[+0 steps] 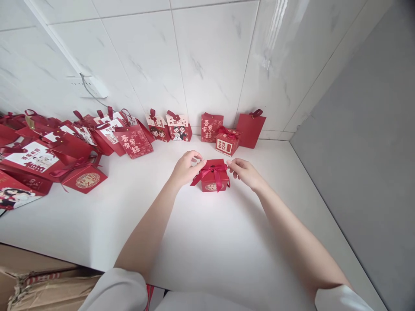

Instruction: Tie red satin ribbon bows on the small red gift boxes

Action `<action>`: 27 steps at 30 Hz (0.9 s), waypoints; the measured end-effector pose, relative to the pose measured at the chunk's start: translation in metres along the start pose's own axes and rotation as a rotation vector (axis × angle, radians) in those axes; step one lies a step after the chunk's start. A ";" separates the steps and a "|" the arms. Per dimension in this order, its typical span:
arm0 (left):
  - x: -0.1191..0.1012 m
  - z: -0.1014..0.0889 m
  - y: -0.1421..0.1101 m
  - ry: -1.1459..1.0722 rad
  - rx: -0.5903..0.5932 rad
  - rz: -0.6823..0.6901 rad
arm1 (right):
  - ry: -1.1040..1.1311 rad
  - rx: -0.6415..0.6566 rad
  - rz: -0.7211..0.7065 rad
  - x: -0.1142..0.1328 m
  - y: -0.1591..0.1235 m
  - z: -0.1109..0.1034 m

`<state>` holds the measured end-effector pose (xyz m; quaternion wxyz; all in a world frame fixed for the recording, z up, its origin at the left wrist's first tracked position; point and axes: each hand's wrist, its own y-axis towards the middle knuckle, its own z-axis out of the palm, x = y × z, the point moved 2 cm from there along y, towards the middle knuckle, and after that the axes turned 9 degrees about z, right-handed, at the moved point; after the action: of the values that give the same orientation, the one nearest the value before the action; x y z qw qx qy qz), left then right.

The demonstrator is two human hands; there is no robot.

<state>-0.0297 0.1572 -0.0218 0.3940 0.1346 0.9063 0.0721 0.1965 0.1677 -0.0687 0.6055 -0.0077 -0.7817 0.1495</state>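
A small red gift box (pixel 210 186) with a gold round emblem stands on the white table in front of me. A dark red ribbon (pixel 219 172) is tied in a bow over its top, with tails hanging down the front. My left hand (pixel 189 167) is at the bow's left side, fingers curled and thumb at the ribbon. On the opposite side my right hand (pixel 245 173) pinches the bow's right loop between thumb and forefinger. The fingers partly hide the ends of the loops.
Behind the box, a red box with a white label (pixel 226 146), a patterned red bag (pixel 211 128) and a plain red bag (pixel 251 130) lean near the tiled wall. Many red gift boxes (pixel 86 178) crowd the left. A cardboard box (pixel 52 293) sits below the table (pixel 194 246).
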 end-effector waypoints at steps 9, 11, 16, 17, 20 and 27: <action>0.014 -0.016 -0.003 -0.089 0.259 -0.201 | 0.014 0.052 -0.116 -0.006 0.004 0.016; 0.015 -0.014 -0.001 -0.051 0.229 -0.191 | 0.025 0.056 -0.124 -0.007 0.006 0.016; 0.014 -0.010 0.000 -0.087 0.214 -0.109 | 0.000 0.055 -0.115 -0.012 0.008 0.014; 0.015 -0.010 0.000 -0.113 0.211 -0.097 | -0.017 0.045 -0.118 -0.013 0.008 0.013; 0.022 -0.008 0.002 -0.169 0.233 -0.082 | -0.073 0.011 -0.150 -0.016 0.011 0.011; -0.035 -0.026 -0.014 -0.001 -0.188 0.272 | -0.175 -0.288 -0.350 0.016 -0.016 -0.001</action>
<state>-0.0291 0.1333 0.0169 0.3917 0.2188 0.8689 0.2093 0.1957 0.1555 -0.0490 0.5449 0.0547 -0.8337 -0.0704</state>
